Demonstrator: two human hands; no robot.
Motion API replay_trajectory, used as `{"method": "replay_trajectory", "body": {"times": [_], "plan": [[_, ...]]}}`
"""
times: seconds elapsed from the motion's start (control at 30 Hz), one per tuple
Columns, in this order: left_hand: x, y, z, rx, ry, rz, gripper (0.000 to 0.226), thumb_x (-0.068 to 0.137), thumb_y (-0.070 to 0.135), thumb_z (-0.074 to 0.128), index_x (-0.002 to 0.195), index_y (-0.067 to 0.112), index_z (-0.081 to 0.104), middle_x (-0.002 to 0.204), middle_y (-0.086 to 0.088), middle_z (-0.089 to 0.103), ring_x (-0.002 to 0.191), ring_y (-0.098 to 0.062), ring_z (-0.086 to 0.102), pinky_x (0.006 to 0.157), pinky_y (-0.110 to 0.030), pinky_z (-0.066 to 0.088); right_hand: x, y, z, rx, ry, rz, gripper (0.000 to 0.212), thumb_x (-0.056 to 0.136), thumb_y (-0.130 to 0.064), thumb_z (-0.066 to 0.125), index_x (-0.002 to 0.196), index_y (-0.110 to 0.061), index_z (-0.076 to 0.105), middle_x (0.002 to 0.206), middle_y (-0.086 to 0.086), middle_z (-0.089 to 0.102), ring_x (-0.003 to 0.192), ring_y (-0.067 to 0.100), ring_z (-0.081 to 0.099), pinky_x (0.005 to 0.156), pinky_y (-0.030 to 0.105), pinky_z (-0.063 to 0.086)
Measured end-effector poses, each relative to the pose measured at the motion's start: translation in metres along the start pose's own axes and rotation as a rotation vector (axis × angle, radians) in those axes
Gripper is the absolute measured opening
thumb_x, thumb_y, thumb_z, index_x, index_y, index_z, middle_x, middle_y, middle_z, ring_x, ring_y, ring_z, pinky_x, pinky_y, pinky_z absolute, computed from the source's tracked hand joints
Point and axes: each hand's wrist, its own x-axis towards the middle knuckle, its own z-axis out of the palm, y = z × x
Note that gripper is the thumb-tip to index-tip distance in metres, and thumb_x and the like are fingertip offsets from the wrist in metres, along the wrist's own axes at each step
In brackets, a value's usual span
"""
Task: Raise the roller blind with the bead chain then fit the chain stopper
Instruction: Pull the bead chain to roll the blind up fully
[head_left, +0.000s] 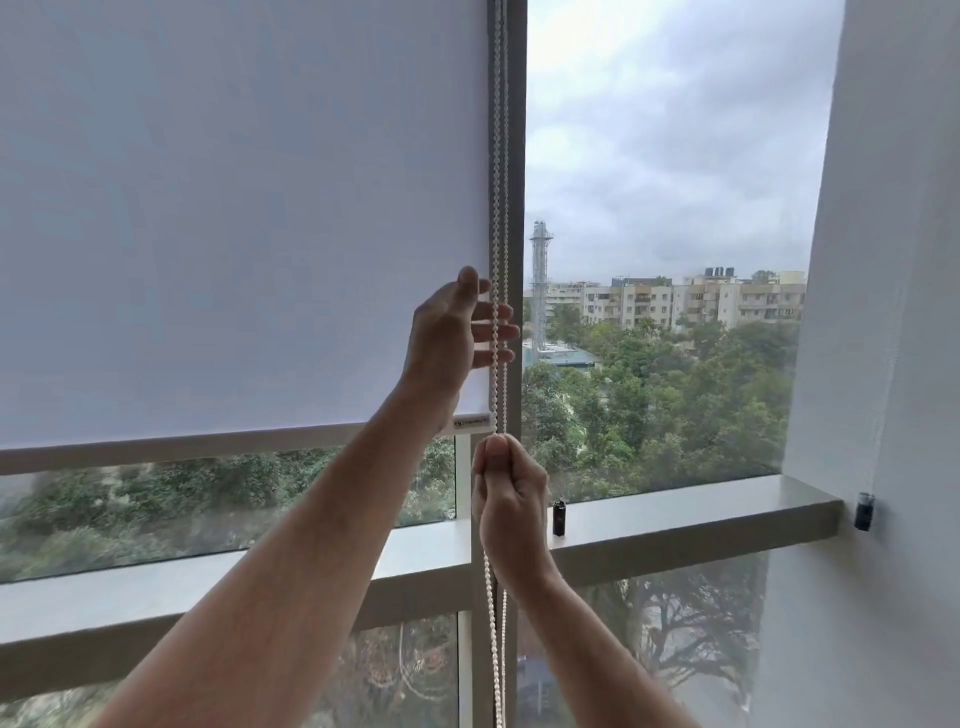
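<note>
Window frame upright (516, 156) runs vertical just behind the fingers, grey. Horizontal ledge (701, 512) crosses below the fingers, pale, extending right to a white wall (883, 260). Small dark cylindrical object (559, 517) stands upright on the ledge, just right of the lower fingers. Second small dark fitting (864, 511) sits on the wall, far right of them. Beyond the glass, right of the upper fingers: lattice tower (540, 280), apartment blocks (691, 301), dense green trees (649, 395), overcast sky (675, 130).
</note>
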Motion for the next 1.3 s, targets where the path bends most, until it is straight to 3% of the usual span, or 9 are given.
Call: {"method": "replay_trajectory", "body": {"times": [0.1, 0.2, 0.4, 0.5, 0.57, 0.63, 0.87, 1.13, 1.3], "plan": [[0.008, 0.024, 0.015, -0.137, 0.045, -0.034, 0.035, 0.105, 0.035, 0.038, 0.108, 0.008, 0.061, 0.064, 0.001, 0.055, 0.049, -0.011, 0.050, 0.041, -0.023, 0.039, -0.004, 0.001, 0.004, -0.017, -0.006, -0.009, 0.037, 0.099, -0.032, 0.042, 0.064, -0.026, 0.048, 0.053, -0.010, 0.034, 0.048, 0.015, 0.024, 0.045, 0.029, 0.021], [0.002, 0.025, 0.031, -0.071, 0.072, 0.106, 0.036, 0.106, 0.027, 0.035, 0.089, 0.014, 0.064, 0.051, 0.009, 0.038, 0.040, -0.006, 0.032, 0.038, -0.022, 0.026, -0.003, 0.001, 0.002, -0.004, -0.031, -0.009, 0.037, 0.100, -0.028, 0.042, 0.064, -0.025, 0.050, 0.054, -0.013, 0.036, 0.048, 0.011, 0.025, 0.045, 0.026, 0.021], [0.001, 0.016, 0.028, 0.037, 0.135, 0.305, 0.038, 0.104, 0.025, 0.037, 0.070, 0.025, 0.055, 0.045, 0.013, 0.040, 0.042, -0.007, 0.034, 0.042, -0.024, 0.027, 0.016, -0.004, -0.014, 0.131, -0.188, 0.126, 0.046, 0.098, -0.040, 0.036, 0.092, -0.008, 0.069, 0.054, 0.002, 0.047, 0.044, 0.014, 0.040, 0.042, 0.024, 0.036], [0.001, 0.015, 0.027, 0.088, 0.143, 0.347, 0.037, 0.099, 0.031, 0.037, 0.067, 0.029, 0.055, 0.047, 0.013, 0.042, 0.046, -0.013, 0.037, 0.045, -0.029, 0.029, 0.033, -0.010, -0.023, 0.086, -0.228, 0.170, 0.064, 0.098, -0.053, 0.023, 0.108, -0.011, 0.070, 0.078, 0.011, 0.072, 0.070, 0.023, 0.067, 0.063, 0.031, 0.055], [-0.001, 0.016, 0.027, 0.115, 0.152, 0.365, 0.035, 0.098, 0.031, 0.036, 0.069, 0.028, 0.055, 0.050, 0.011, 0.043, 0.047, -0.017, 0.039, 0.047, -0.032, 0.032, 0.047, -0.019, -0.024, 0.044, -0.196, 0.171, 0.065, 0.099, -0.059, 0.020, 0.110, -0.018, 0.070, 0.090, 0.011, 0.076, 0.087, 0.025, 0.072, 0.073, 0.033, 0.058], [-0.002, 0.018, 0.026, 0.117, 0.156, 0.371, 0.034, 0.097, 0.029, 0.036, 0.069, 0.028, 0.054, 0.049, 0.010, 0.043, 0.046, -0.017, 0.039, 0.048, -0.034, 0.033, 0.063, -0.030, -0.022, 0.040, -0.144, 0.159, 0.060, 0.098, -0.056, 0.024, 0.107, -0.019, 0.071, 0.089, 0.010, 0.077, 0.085, 0.022, 0.073, 0.072, 0.035, 0.058], [-0.023, 0.000, 0.025, 0.145, 0.172, 0.344, 0.038, 0.100, 0.017, 0.038, 0.066, 0.023, 0.053, 0.049, 0.014, 0.051, 0.047, -0.007, 0.045, 0.045, -0.029, 0.041, 0.109, -0.082, -0.001, 0.104, -0.116, 0.065, 0.049, 0.105, -0.044, 0.032, 0.093, -0.020, 0.073, 0.078, 0.003, 0.076, 0.071, 0.009, 0.069, 0.060, 0.023, 0.054], [-0.057, -0.063, 0.016, 0.194, 0.146, 0.268, 0.037, 0.099, 0.013, 0.038, 0.067, 0.026, 0.052, 0.049, 0.011, 0.044, 0.044, -0.007, 0.036, 0.044, -0.026, 0.028, 0.138, -0.128, 0.022, 0.116, -0.208, 0.038, 0.044, 0.107, -0.034, 0.032, 0.123, -0.002, 0.057, 0.074, 0.009, 0.064, 0.057, 0.017, 0.058, 0.049, 0.028, 0.048], [-0.077, -0.085, 0.019, 0.120, 0.086, 0.217, 0.031, 0.096, 0.024, 0.038, 0.069, 0.026, 0.053, 0.051, 0.010, 0.043, 0.046, -0.008, 0.033, 0.042, -0.026, 0.024, 0.150, -0.141, 0.040, 0.070, -0.041, 0.064, 0.036, 0.107, -0.023, 0.034, 0.088, -0.016, 0.064, 0.057, -0.005, 0.041, 0.045, 0.008, 0.030, 0.039, 0.022, 0.022]]}}
